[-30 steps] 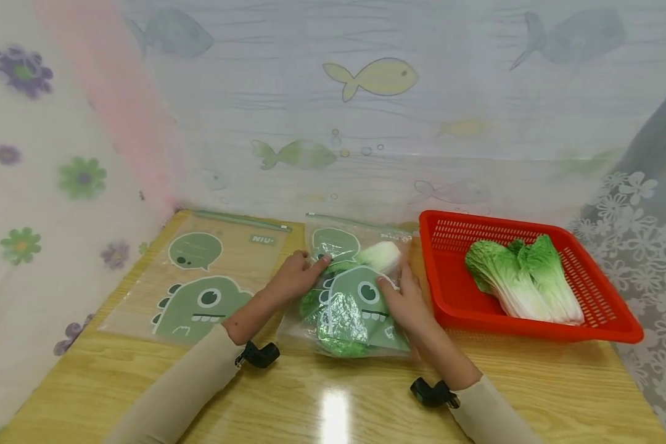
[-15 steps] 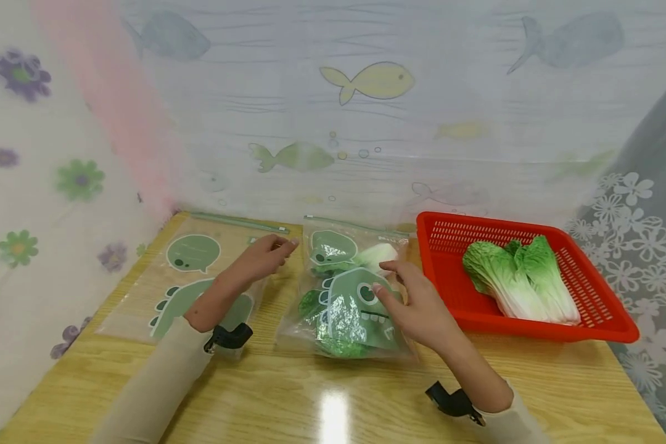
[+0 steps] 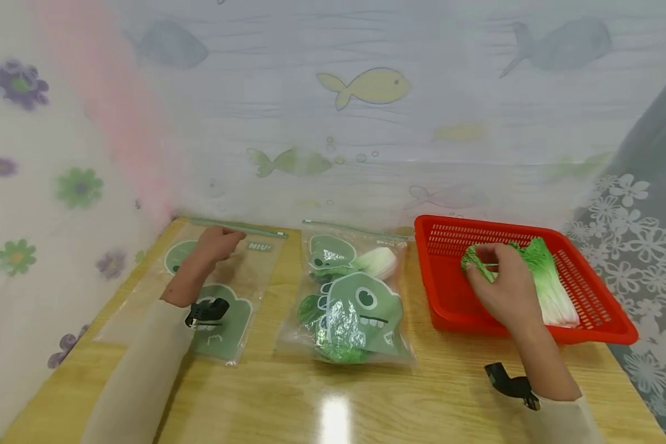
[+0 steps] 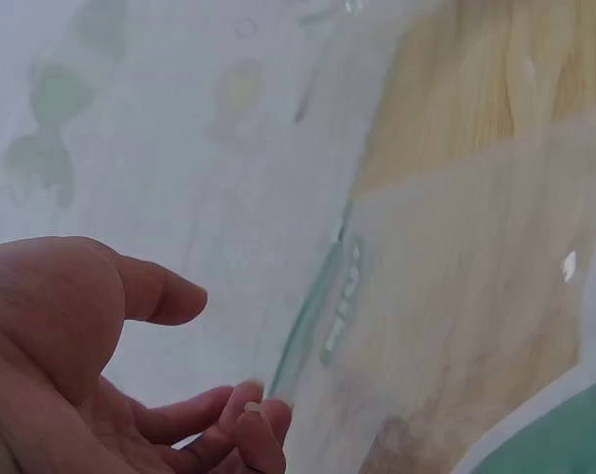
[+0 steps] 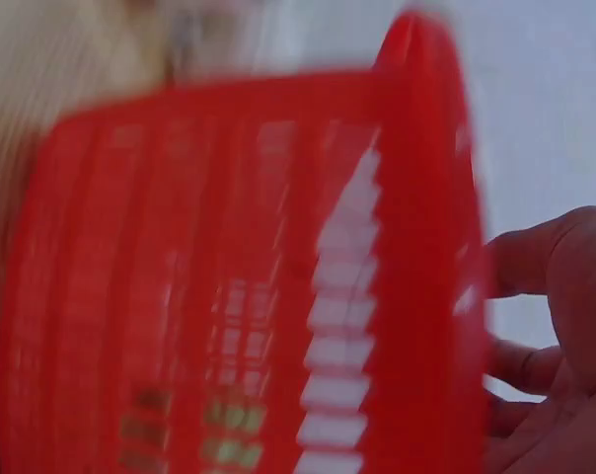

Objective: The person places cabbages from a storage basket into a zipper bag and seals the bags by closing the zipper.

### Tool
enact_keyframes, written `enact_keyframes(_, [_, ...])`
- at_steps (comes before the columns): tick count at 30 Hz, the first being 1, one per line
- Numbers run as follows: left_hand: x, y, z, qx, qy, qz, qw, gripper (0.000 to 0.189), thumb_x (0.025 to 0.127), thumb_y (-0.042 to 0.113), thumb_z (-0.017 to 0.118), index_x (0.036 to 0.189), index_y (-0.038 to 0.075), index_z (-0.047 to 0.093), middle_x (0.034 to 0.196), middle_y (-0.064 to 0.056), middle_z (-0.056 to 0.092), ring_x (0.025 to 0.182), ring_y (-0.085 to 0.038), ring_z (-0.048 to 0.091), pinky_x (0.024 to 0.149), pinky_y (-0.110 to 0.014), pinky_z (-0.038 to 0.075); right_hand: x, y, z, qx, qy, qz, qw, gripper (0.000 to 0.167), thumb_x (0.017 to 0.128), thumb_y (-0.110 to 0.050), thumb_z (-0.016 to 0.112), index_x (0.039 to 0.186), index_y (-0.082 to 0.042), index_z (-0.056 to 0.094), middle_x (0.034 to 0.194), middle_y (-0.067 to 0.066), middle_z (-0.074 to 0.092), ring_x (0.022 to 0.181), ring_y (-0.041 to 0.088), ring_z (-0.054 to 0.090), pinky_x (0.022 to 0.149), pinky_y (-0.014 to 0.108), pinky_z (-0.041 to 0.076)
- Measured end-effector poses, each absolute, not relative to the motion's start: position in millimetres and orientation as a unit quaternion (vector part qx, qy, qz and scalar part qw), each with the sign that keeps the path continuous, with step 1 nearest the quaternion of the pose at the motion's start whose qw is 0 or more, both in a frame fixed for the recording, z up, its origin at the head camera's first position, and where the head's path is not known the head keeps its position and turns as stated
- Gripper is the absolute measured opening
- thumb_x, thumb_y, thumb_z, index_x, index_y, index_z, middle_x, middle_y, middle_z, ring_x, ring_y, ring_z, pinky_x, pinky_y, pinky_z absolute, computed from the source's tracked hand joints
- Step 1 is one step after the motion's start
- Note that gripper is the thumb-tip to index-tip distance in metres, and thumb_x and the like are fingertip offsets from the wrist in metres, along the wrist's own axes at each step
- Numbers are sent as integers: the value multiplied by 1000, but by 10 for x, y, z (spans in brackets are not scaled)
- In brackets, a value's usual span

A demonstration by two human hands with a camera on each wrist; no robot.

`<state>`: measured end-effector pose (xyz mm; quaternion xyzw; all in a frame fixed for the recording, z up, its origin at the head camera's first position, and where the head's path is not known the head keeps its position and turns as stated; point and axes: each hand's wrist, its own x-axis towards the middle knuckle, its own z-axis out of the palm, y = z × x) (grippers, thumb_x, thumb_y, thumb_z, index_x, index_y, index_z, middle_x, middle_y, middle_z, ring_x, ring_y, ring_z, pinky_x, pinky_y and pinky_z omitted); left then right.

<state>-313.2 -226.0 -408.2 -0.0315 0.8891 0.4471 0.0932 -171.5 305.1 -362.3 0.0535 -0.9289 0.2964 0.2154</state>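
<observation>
My left hand (image 3: 219, 244) hovers over the flat zip bag (image 3: 230, 317) on the left, its fingers loosely bent and holding nothing. The left wrist view shows its thumb apart from the fingers (image 4: 259, 434), with the bag's green zip strip (image 4: 306, 316) beyond. My right hand (image 3: 502, 287) reaches over the red basket (image 3: 444, 317), fingers and thumb curved apart above the leafy end of a napa cabbage (image 3: 470, 259), partly hiding it. Another green-and-white napa cabbage piece (image 3: 552, 283) lies beside it. In the right wrist view, the basket's wall (image 5: 229, 247) hides the fingertips.
A filled zip bag (image 3: 366, 327) with a dinosaur print lies mid-table, its vegetables showing through the plastic. Bare wood table (image 3: 288, 401) runs along the front. A fish-printed curtain (image 3: 288, 92) hangs close behind the table.
Both hands have let go of the filled bag, which stays in place. The left hand has moved left over the flat bag; the right hand has moved right to the cabbage in the basket.
</observation>
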Motion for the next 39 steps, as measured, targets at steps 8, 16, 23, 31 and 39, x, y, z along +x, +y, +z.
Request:
enact_keyframes(8, [-3430,-2260,-4204,-48,923,377,62,41,105,35,45,94,-4,50,110,-29,48,84,-34,52,79,-45,47,-1919,3611,-3712,-31,-971,174,160,60,96,-20,72,133,21,50,126,43,49,115,59,48,95,72,45])
enact_keyframes(16, [-3416,-2096,-4097,-80,936,335,68,70,111,43,40,129,-21,62,153,-45,39,137,-55,48,114,-63,42,-1931,3725,-3719,-124,-984,123,45,100,92,-37,78,136,35,25,131,57,34,114,67,46,90,70,51])
enact_keyframes(23, [-3328,-2063,-4119,-91,962,253,54,71,106,47,50,105,-22,70,138,-51,43,112,-56,60,95,-61,54,-1900,3777,-3694,-164,-982,80,-45,96,84,-51,84,118,29,44,118,54,47,104,63,54,73,63,56])
enact_keyframes(31, [-3392,-1977,-4203,-95,976,194,31,83,103,55,50,108,-27,66,138,-52,44,101,-52,67,78,-56,59,-1917,3785,-3741,-142,-983,97,-70,103,83,-49,86,126,32,37,122,57,33,111,72,41,79,69,51])
enact_keyframes(39, [-3416,-1809,-4015,-69,987,113,87,47,99,40,58,60,13,57,57,-5,54,50,-14,39,44,-28,32,-1922,3784,-3742,-117,-986,99,-67,84,85,-46,85,113,25,50,117,52,33,105,69,42,71,65,51])
